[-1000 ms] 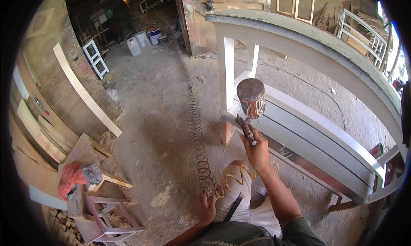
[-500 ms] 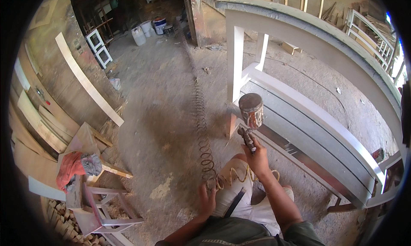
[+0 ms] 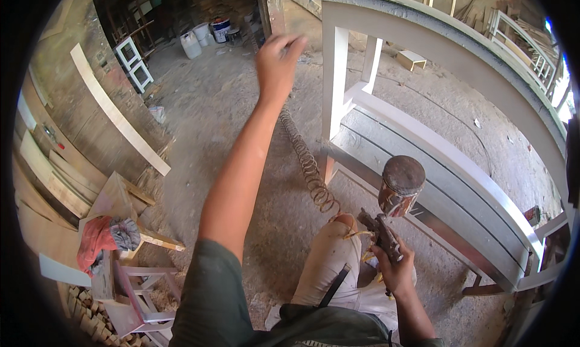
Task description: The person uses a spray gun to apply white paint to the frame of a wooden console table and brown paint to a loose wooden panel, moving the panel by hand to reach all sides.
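My right hand (image 3: 396,265) is wrapped round the grip of a paint spray gun (image 3: 380,232). The gun's brown, paint-crusted cup (image 3: 402,181) sits on top, near the slatted panel of a white and grey wooden frame (image 3: 447,178). My left hand (image 3: 280,63) is raised with the arm stretched forward, its fingers curled together; whether anything is in them is hidden. Behind that arm a brown coiled air hose (image 3: 307,166) runs from the doorway floor toward my knee, and a yellowish stretch of it hangs by the gun.
To the left stand a small wooden stool frame (image 3: 142,292), red and grey rags (image 3: 99,241) and leaning boards (image 3: 51,172). Buckets (image 3: 221,30) and a white frame (image 3: 134,64) are at the far doorway. A small wooden piece (image 3: 411,59) lies beyond the large frame.
My left hand has left the coiled hose near my knee and swung up and forward. The spray gun has moved right and nearer to me, and the hose coils have shifted right.
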The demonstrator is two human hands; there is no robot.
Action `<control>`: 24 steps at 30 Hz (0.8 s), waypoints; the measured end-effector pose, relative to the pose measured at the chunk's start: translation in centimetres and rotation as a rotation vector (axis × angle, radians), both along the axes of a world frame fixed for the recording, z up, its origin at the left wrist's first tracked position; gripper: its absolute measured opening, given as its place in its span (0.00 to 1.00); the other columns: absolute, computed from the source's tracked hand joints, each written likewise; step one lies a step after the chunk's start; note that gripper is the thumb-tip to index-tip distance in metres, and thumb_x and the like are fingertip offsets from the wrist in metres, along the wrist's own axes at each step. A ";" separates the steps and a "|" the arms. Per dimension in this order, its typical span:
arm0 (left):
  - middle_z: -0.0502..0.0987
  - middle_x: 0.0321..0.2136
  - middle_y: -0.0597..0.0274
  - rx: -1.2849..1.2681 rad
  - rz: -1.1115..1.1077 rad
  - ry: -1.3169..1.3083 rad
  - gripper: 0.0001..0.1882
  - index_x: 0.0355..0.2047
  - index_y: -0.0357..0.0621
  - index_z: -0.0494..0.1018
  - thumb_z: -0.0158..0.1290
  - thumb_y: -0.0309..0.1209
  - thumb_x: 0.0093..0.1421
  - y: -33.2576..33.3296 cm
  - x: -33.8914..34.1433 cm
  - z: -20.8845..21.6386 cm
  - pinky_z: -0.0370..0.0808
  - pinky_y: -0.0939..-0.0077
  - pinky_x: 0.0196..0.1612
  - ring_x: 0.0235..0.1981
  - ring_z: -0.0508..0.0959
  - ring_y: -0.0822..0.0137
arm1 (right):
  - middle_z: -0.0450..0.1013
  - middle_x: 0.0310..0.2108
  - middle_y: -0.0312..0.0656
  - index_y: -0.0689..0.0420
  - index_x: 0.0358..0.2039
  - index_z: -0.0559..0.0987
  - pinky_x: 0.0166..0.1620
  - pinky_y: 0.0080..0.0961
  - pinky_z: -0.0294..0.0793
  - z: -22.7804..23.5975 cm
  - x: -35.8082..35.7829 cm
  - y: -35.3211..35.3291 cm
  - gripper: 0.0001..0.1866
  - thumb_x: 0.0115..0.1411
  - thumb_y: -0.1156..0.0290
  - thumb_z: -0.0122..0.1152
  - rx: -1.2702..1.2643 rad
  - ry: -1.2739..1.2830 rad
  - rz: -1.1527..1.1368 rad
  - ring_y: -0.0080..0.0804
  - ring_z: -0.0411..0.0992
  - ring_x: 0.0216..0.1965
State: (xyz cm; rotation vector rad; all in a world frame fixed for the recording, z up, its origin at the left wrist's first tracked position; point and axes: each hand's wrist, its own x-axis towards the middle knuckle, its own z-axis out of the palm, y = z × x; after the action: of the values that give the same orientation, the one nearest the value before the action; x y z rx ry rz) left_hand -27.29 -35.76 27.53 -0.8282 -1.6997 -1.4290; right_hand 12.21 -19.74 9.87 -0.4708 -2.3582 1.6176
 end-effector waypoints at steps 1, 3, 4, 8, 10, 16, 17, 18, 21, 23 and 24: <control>0.85 0.37 0.53 0.010 -0.032 0.001 0.14 0.41 0.35 0.85 0.64 0.35 0.63 1.3 -1.3 1.6 0.77 0.71 0.45 0.39 0.84 0.62 | 0.81 0.50 0.52 0.63 0.64 0.74 0.53 0.32 0.78 -0.2 0.5 0.0 0.29 0.61 0.78 0.70 -0.007 0.001 -0.010 0.37 0.81 0.49; 0.87 0.37 0.52 0.063 -0.079 -0.079 0.15 0.40 0.34 0.85 0.65 0.35 0.61 3.7 -3.2 3.5 0.78 0.71 0.46 0.38 0.85 0.61 | 0.82 0.49 0.50 0.63 0.63 0.75 0.52 0.30 0.78 0.0 1.1 0.2 0.29 0.61 0.78 0.70 -0.035 -0.032 -0.042 0.34 0.81 0.48; 0.87 0.37 0.51 0.103 -0.093 -0.161 0.15 0.40 0.34 0.86 0.66 0.35 0.60 4.9 -3.8 4.1 0.79 0.71 0.46 0.38 0.85 0.61 | 0.82 0.49 0.49 0.63 0.63 0.75 0.52 0.29 0.78 0.4 1.4 0.2 0.29 0.61 0.78 0.70 -0.058 -0.064 -0.064 0.32 0.81 0.48; 0.87 0.33 0.54 0.156 -0.109 -0.181 0.14 0.40 0.33 0.86 0.66 0.32 0.59 6.7 -5.9 4.9 0.78 0.72 0.42 0.33 0.84 0.65 | 0.82 0.48 0.47 0.63 0.63 0.75 0.51 0.27 0.78 0.1 2.0 0.5 0.29 0.61 0.78 0.70 -0.110 -0.018 -0.096 0.28 0.81 0.47; 0.87 0.31 0.57 0.216 -0.199 -0.251 0.13 0.39 0.33 0.86 0.66 0.31 0.59 7.1 -6.8 5.3 0.77 0.73 0.39 0.31 0.81 0.69 | 0.82 0.47 0.47 0.63 0.63 0.75 0.51 0.27 0.78 0.1 2.2 0.9 0.29 0.61 0.78 0.70 -0.092 -0.005 -0.098 0.28 0.80 0.47; 0.82 0.28 0.65 0.237 -0.306 -0.313 0.10 0.34 0.33 0.86 0.67 0.30 0.57 6.6 -5.9 6.3 0.69 0.77 0.33 0.29 0.74 0.74 | 0.83 0.47 0.46 0.63 0.62 0.76 0.53 0.28 0.77 0.3 2.6 1.4 0.28 0.61 0.78 0.70 -0.049 -0.032 -0.108 0.29 0.81 0.47; 0.82 0.28 0.65 0.247 -0.298 -0.308 0.10 0.34 0.33 0.85 0.66 0.29 0.57 6.6 -5.8 6.4 0.69 0.77 0.32 0.28 0.74 0.74 | 0.83 0.47 0.46 0.63 0.62 0.76 0.53 0.28 0.77 0.3 2.6 1.4 0.28 0.61 0.78 0.70 -0.056 -0.028 -0.105 0.29 0.80 0.47; 0.82 0.27 0.65 0.256 -0.289 -0.302 0.10 0.34 0.33 0.85 0.66 0.29 0.56 6.6 -5.9 6.4 0.68 0.77 0.32 0.28 0.74 0.74 | 0.83 0.47 0.46 0.63 0.62 0.76 0.53 0.28 0.77 0.3 2.5 1.3 0.28 0.61 0.78 0.70 -0.064 -0.024 -0.103 0.29 0.80 0.47; 0.82 0.27 0.65 0.228 -0.277 -0.310 0.09 0.33 0.32 0.85 0.65 0.27 0.57 6.5 -6.9 6.4 0.68 0.77 0.30 0.28 0.74 0.75 | 0.83 0.46 0.46 0.63 0.62 0.76 0.52 0.27 0.77 0.1 2.4 1.3 0.29 0.61 0.78 0.71 -0.098 0.000 -0.099 0.28 0.80 0.47; 0.82 0.28 0.64 0.186 -0.244 -0.270 0.08 0.34 0.32 0.85 0.65 0.26 0.57 6.2 -7.7 6.4 0.69 0.78 0.31 0.28 0.75 0.74 | 0.83 0.46 0.46 0.63 0.62 0.76 0.52 0.27 0.77 0.3 2.3 1.1 0.29 0.61 0.78 0.71 -0.100 0.002 -0.097 0.28 0.80 0.47; 0.83 0.28 0.64 0.167 -0.228 -0.250 0.08 0.34 0.32 0.85 0.65 0.26 0.57 6.1 -8.0 6.3 0.70 0.78 0.31 0.28 0.76 0.74 | 0.83 0.45 0.46 0.63 0.62 0.76 0.52 0.27 0.77 0.4 2.3 1.1 0.29 0.61 0.78 0.71 -0.100 0.003 -0.098 0.28 0.79 0.47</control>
State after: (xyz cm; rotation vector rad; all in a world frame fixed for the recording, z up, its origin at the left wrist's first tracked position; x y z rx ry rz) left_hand -35.24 -29.66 33.87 -0.7968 -1.6780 -1.8694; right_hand 14.53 -18.63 10.29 -0.5937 -2.2226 1.6961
